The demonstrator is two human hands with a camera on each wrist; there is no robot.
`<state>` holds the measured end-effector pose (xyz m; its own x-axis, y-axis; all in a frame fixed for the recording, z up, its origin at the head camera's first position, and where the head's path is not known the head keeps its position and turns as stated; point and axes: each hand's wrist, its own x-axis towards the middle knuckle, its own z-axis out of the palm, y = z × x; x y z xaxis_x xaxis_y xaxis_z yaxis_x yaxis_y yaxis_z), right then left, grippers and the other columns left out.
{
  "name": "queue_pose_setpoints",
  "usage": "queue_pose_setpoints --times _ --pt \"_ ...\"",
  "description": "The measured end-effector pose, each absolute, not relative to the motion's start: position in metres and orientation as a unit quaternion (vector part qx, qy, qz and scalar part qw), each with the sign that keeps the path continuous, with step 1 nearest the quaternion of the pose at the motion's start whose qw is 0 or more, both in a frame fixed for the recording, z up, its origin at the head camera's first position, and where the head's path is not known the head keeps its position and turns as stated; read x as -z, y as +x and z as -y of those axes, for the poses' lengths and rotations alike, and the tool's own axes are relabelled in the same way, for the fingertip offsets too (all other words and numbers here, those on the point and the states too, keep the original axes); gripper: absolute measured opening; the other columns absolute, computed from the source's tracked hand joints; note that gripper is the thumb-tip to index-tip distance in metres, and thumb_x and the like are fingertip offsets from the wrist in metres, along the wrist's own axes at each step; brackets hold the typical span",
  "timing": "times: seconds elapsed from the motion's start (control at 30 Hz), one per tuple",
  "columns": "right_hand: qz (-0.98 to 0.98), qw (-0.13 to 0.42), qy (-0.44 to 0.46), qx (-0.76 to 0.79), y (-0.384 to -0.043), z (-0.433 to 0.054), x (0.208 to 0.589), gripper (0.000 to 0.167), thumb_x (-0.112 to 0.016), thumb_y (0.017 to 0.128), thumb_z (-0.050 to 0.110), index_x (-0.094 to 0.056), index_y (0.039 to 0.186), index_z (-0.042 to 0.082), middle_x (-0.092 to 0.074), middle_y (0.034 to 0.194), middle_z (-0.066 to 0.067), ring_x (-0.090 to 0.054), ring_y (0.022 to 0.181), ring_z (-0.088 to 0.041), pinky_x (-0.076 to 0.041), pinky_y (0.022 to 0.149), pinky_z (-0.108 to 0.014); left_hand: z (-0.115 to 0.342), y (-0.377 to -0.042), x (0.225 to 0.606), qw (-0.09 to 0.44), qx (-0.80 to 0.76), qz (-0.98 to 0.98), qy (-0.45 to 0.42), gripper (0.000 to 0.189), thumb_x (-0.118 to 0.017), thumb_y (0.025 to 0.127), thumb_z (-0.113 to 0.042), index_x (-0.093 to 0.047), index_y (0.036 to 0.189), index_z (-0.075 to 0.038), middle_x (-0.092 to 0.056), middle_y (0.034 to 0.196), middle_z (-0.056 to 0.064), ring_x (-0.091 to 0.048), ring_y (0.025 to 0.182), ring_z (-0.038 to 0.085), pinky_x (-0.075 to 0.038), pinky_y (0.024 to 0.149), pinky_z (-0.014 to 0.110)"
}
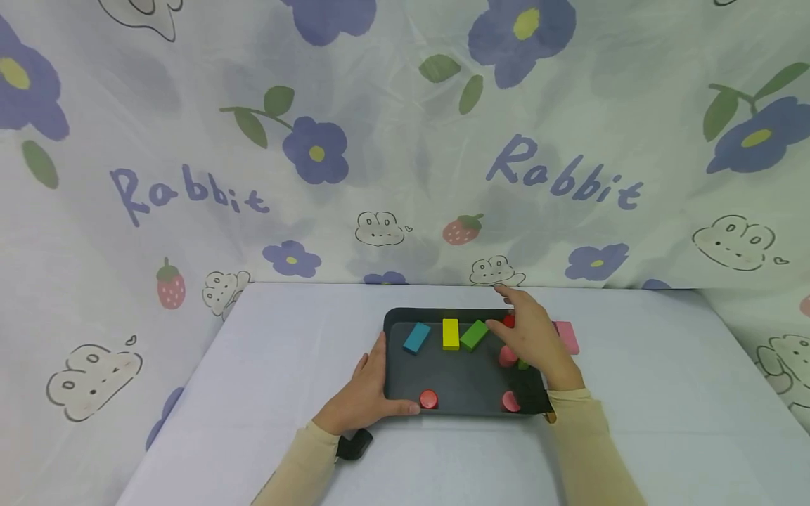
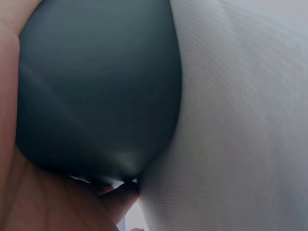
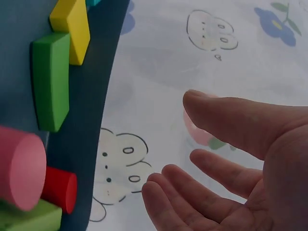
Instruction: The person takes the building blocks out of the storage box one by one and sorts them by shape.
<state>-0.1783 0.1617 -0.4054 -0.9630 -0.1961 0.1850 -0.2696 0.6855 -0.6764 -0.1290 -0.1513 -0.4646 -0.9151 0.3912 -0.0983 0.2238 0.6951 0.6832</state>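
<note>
Roomy tray (image 1: 465,376) centre, blocks (image 1: 451,334) beyond, right unclear

The left hand (image 1: 362,399) lies spread, thumb (image 1: 401,407) well apart from its fingers (image 1: 379,355); the right hand (image 1: 533,337) has relaxed fingers, thumb apart.

We wear long, plain sleeves in pale beige, the left sleeve (image 1: 296,465) and the right sleeve (image 1: 591,450) matching, both reaching the wrist and creased into small folds there; our left hand (image 1: 362,398) and right hand (image 1: 534,337) are bare, and a black, round-cornered device (image 1: 356,445) sits beneath our left wrist
</note>
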Motion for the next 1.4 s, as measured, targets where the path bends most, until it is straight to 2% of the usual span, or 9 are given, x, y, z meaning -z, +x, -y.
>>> queue_pose_setpoints --times 0.27,0.53,1.0,1.23,1.4 --pt "0.905 0.06 0.12 -0.404 -0.184 -0.151 0.413 0.063 -0.073 0.092 0.012 -0.045 0.145 -0.007 -0.05 0.141 -0.03 -0.056 0.12 -0.047 -0.05 0.096 -0.057 0.151 -0.13 0.464 0.12 -0.354 -0.912 0.169 0.138 -0.082 0.076 -0.06 0.01 0.158 0.002 0.002 0.167 0.018 -0.007 0.154 0.03 -0.001 0.123 0.053" --pt "0.907 0.042 0.086 -0.411 -0.19 -0.142 0.42 0.061 -0.07 0.094 0.016 -0.045 0.145 -0.007 -0.054 0.137 -0.03 -0.056 0.121 -0.046 -0.047 0.101 -0.056 0.152 -0.13 0.464 0.124 -0.351 -0.912 0.173 0.138 -0.08 0.076 -0.062 0.011 0.158 0.001 0.004 0.168 0.016 -0.006 0.154 0.028 -0.001 0.123 0.052" --pt "0.917 0.006 0.087 -0.388 -0.193 -0.134 0.432 0.061 -0.067 0.097 0.024 -0.045 0.145 -0.005 -0.053 0.14 -0.027 -0.053 0.126 -0.042 -0.044 0.105 -0.056 0.152 -0.132 0.464 0.12 -0.351 -0.911 0.178 0.138 -0.08 0.076 -0.062 0.012 0.157 0.002 0.006 0.167 0.017 -0.006 0.154 0.027 -0.001 0.123 0.052" --pt "0.931 0.015 0.062 -0.36 -0.192 -0.132 0.433 0.051 -0.068 0.096 0.024 -0.054 0.134 -0.006 -0.056 0.126 -0.025 -0.055 0.114 -0.038 -0.046 0.101 -0.054 0.151 -0.131 0.464 0.122 -0.352 -0.911 0.176 0.139 -0.08 0.075 -0.063 0.011 0.158 0.002 0.005 0.167 0.016 -0.006 0.154 0.028 -0.001 0.123 0.052" --pt "0.937 -0.004 0.056 -0.345 -0.193 -0.13 0.436 0.053 -0.068 0.095 0.024 -0.054 0.136 -0.008 -0.058 0.128 -0.025 -0.055 0.117 -0.038 -0.045 0.103 -0.053 0.151 -0.13 0.464 0.121 -0.353 -0.911 0.174 0.138 -0.08 0.076 -0.063 0.011 0.158 0.002 0.004 0.168 0.016 -0.007 0.154 0.028 -0.001 0.123 0.053"
